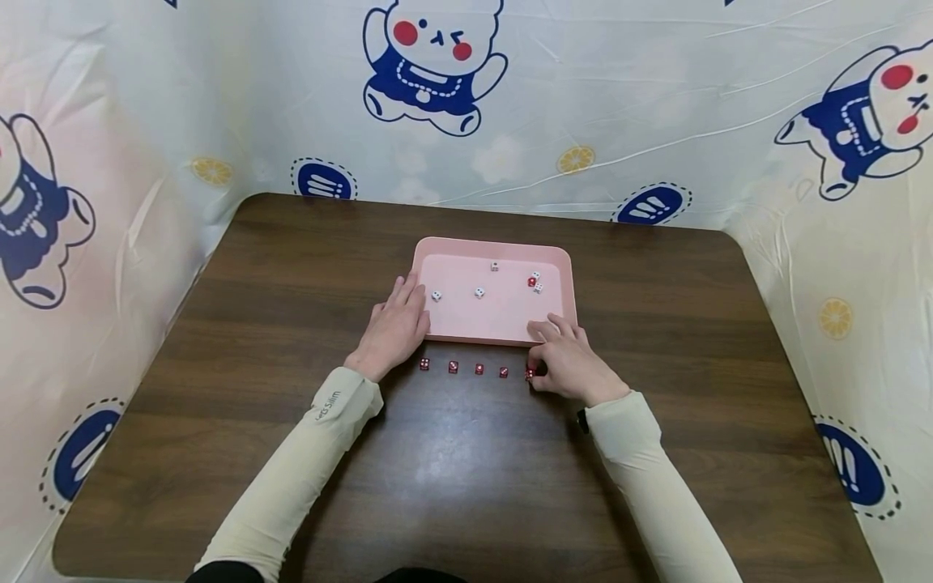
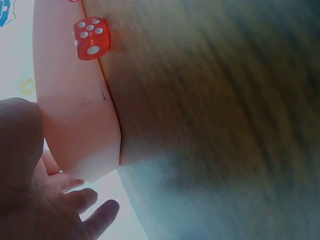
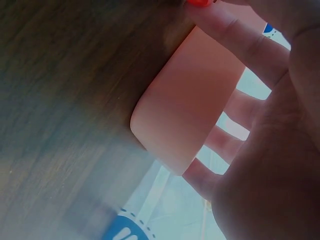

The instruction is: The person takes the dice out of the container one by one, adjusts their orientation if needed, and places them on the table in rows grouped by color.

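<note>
In the head view, a pink tray [image 1: 474, 320] lies on the brown wooden table [image 1: 437, 486], in front of the person. The left hand [image 1: 392, 330] rests at the left side of the tray; its fingers are rather straight, they touch the rim and they grip no die. The right hand [image 1: 572, 360] is at the near right corner of the tray. Its thumb and index finger pinch a red die [image 1: 530, 375] at the right end of a row, while other fingers reach over the tray's near edge. Whether this die touches the table, I cannot tell. To its left stand four more red dice [image 1: 479, 369], apart from each other, in an almost straight line along the near side of the tray. Inside the tray there are five white dice [image 1: 479, 292]: one near the left wall, one about the middle, one farther back, and two at the right, close together with a lone red die [image 1: 532, 282]. In the left wrist view, the fingers extend loosely beyond the tray's corner, and one die of the row, seen large beside the outer wall, shows five dots on one face. In the right wrist view, the pinched die is cut by the upper edge, so only a small part is visible at the fingertip.
</note>
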Tool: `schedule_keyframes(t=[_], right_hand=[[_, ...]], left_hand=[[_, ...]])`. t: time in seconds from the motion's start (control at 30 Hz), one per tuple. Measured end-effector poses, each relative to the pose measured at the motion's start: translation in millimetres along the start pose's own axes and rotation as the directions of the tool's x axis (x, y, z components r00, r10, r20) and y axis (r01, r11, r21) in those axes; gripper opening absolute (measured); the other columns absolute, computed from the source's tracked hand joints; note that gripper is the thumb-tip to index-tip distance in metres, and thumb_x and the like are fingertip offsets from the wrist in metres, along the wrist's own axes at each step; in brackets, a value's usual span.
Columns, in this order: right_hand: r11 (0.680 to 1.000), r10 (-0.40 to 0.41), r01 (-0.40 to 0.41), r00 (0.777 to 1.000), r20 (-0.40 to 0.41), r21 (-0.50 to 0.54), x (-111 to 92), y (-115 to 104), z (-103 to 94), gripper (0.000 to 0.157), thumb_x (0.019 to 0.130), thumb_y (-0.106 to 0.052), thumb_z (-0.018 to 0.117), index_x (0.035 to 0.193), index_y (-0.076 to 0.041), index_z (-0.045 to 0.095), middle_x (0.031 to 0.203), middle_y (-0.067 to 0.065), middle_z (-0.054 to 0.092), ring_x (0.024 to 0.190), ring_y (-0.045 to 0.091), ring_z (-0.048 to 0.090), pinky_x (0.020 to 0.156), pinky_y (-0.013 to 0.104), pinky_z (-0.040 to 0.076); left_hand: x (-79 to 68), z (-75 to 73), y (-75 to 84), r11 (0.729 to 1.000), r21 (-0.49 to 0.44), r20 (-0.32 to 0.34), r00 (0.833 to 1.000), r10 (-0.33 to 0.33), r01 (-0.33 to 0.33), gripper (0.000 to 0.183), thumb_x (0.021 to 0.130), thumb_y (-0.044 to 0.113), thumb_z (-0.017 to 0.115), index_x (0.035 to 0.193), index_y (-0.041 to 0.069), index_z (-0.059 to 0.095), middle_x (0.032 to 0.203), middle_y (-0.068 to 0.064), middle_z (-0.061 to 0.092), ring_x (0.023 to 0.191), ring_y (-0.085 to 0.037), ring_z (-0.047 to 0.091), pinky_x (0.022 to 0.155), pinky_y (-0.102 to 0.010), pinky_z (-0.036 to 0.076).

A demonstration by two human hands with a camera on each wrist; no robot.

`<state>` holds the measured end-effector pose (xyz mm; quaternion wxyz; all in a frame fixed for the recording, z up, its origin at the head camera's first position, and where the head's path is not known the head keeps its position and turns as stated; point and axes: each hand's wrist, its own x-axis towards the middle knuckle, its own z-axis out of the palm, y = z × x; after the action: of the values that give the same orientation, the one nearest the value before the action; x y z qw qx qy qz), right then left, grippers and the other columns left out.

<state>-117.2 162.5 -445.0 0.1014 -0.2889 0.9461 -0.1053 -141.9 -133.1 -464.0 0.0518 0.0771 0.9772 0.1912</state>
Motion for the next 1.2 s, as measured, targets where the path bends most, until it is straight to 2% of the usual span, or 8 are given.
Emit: schedule_keyframes(t=[0.37,0.83,1.2], right_hand=[[1.0,0.004,-0.004,1.0,0.008,-0.008,0.7,-0.1,-0.5,0.012,0.076,-0.028,0.077,0.076,-0.02,0.068,0.145,0.013,0.047,0.141,0.044,0.027,0.108,0.065,0.025],[0.998,-0.001,0.0,1.0,0.016,0.068,2.4,-1.6,-9.3,0.015,0.081,-0.031,0.073,0.085,-0.017,0.069,0.149,0.014,0.044,0.143,0.043,0.025,0.109,0.067,0.021],[0.995,-0.017,0.021,0.999,-0.042,0.095,10.1,2.2,-33.3,0.009,0.084,-0.028,0.069,0.085,-0.019,0.07,0.146,0.015,0.047,0.142,0.044,0.026,0.108,0.064,0.024]], left_hand=[[-0.2,-0.3,1.1,1.0,-0.002,0.006,1.0,-0.005,0.005,0.053,0.101,0.027,0.038,0.148,0.004,0.033,0.164,-0.009,0.01,0.151,-0.029,0.01,0.11,-0.06,0.029],[-0.7,-1.0,1.0,1.0,0.0,-0.001,1.0,-0.003,0.003,0.052,0.101,0.026,0.039,0.148,0.004,0.033,0.164,-0.009,0.011,0.151,-0.029,0.011,0.11,-0.059,0.028],[-0.5,0.7,0.5,1.0,-0.002,-0.01,1.0,0.001,-0.001,0.052,0.101,0.026,0.039,0.148,0.003,0.034,0.163,-0.011,0.012,0.151,-0.03,0.011,0.111,-0.058,0.024]])
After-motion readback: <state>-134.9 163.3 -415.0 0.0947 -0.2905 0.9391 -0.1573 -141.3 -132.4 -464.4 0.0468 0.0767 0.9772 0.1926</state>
